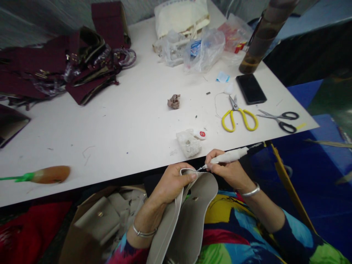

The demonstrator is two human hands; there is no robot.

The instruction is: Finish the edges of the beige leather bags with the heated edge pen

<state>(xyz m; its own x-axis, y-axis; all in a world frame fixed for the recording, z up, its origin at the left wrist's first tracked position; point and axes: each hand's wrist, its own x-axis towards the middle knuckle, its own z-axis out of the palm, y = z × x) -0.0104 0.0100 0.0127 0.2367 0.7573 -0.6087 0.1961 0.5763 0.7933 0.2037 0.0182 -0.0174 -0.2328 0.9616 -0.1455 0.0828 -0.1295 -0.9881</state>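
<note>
My left hand is closed on the top edge of a beige leather bag flap held over my lap, below the table's front edge. My right hand pinches a thin tool with a white-wrapped handle. Its tip touches the flap's rim right beside my left thumb. Both wrists wear a silver bangle.
On the white table lie yellow-handled scissors, black-handled scissors, a black phone, a white crumpled lump, a brown scrap, dark red bag pieces, plastic bags and a wooden-handled tool. A box of beige pieces stands at my left.
</note>
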